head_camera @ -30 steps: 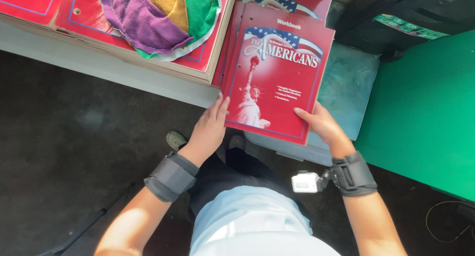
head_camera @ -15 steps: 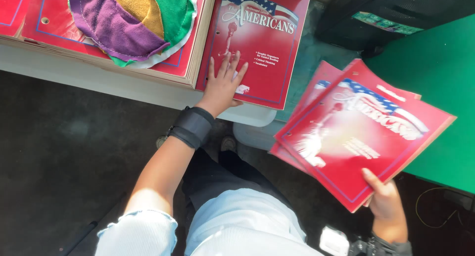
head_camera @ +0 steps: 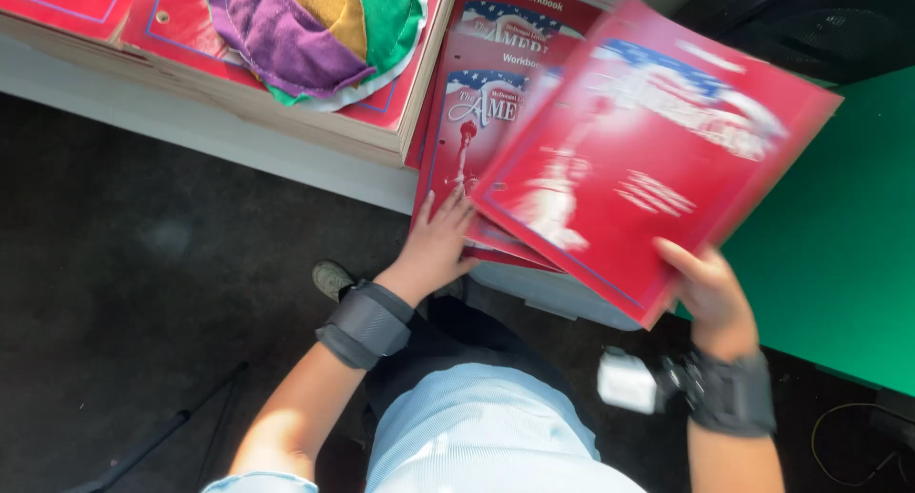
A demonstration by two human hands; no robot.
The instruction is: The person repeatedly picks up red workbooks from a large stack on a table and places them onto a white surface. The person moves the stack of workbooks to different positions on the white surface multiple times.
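My right hand (head_camera: 708,291) grips the lower corner of a red workbook (head_camera: 648,150), held tilted and blurred over a stack of like red workbooks (head_camera: 481,102). My left hand (head_camera: 437,247) lies flat, fingers apart, on the near edge of that stack, which rests on a pale ledge (head_camera: 543,288). Both wrists wear dark bands, and a small white device sits by the right one.
A purple, yellow and green cloth cap (head_camera: 315,31) lies on red sheets in a wooden tray (head_camera: 286,121) at upper left. A green surface (head_camera: 839,255) stands at the right. Dark floor (head_camera: 143,293) lies below, with my shoe (head_camera: 332,279) on it.
My right hand has swung the held workbook from the right back over the stack. My left hand has slid down to the stack's near edge.
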